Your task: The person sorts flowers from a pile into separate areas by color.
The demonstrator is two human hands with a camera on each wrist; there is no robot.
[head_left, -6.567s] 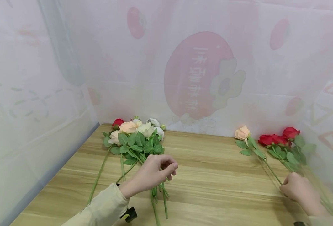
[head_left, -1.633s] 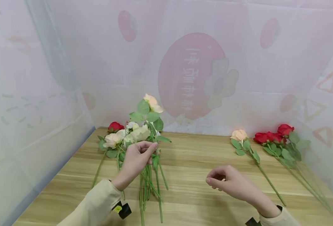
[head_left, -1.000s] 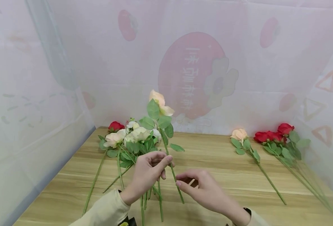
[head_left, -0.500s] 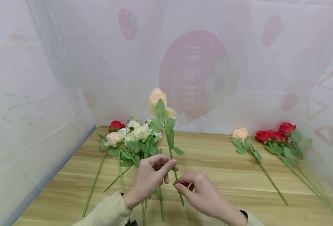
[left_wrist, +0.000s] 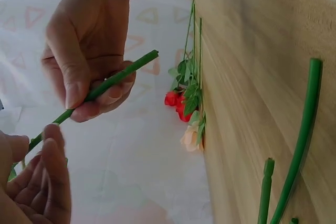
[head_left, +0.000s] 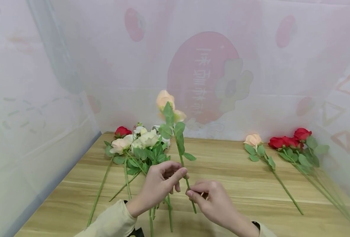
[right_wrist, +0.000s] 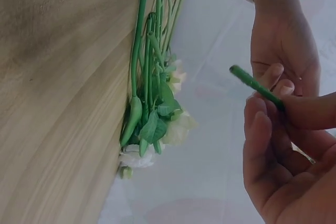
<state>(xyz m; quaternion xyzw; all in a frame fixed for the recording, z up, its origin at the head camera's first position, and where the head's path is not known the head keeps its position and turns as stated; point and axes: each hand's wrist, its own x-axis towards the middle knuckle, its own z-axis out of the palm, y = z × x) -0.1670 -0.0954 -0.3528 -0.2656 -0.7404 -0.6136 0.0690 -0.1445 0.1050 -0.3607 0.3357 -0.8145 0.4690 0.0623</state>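
The left hand (head_left: 163, 179) and right hand (head_left: 215, 201) both pinch the stem (head_left: 188, 183) of a peach flower (head_left: 180, 138) above the table (head_left: 228, 168), the right hand lower; its top leans left. White flowers (head_left: 147, 139) lie on the left, red flowers (head_left: 285, 142) and one loose rose (head_left: 253, 140) on the right.
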